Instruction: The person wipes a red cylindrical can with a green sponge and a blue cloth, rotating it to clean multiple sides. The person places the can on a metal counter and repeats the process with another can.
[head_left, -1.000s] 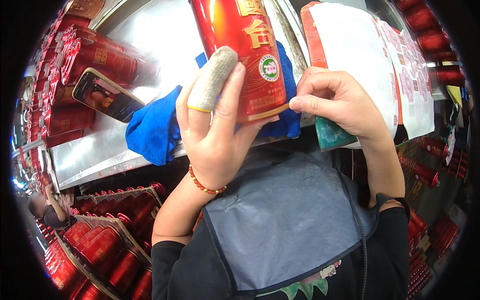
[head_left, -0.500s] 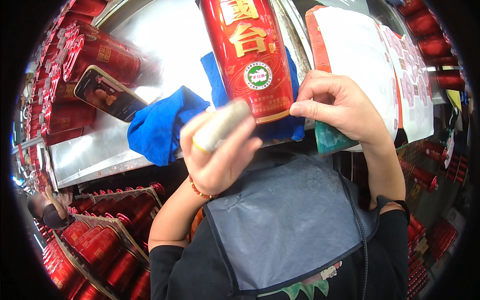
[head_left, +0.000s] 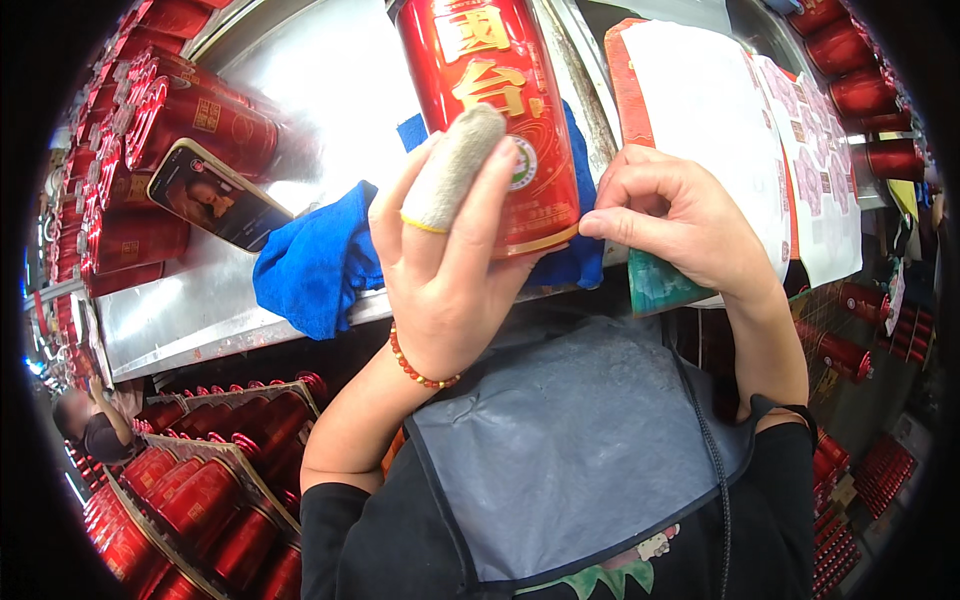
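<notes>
A glossy red bottle (head_left: 548, 195) with raised gold characters and a round green-and-white emblem lies base toward me on a blue cloth (head_left: 318, 262). My left hand (head_left: 455, 275) reaches over its lower front with the fingers stretched out; one finger wears a pale fabric finger cot (head_left: 455, 170) with a yellow rim. The finger cot and fingertips cover part of the emblem. At the base's right corner is my right hand (head_left: 690, 220), its thumb and curled forefinger closed in a pinch. Whatever lies between those fingertips is too small to make out.
On the metal bench (head_left: 165, 320), a phone (head_left: 215, 195) leans against red bottles (head_left: 215, 120) at the left. White backing sheets (head_left: 705, 110) and a sheet of pinkish stickers (head_left: 815, 150) lie to the right. Crates of red bottles (head_left: 200, 490) stand lower left, with another person (head_left: 100, 425) beyond.
My left hand has swung up and right from beside the bottle's base onto its front, fingers straightening. The bottle has shifted slightly left. My right hand stays almost where it was.
</notes>
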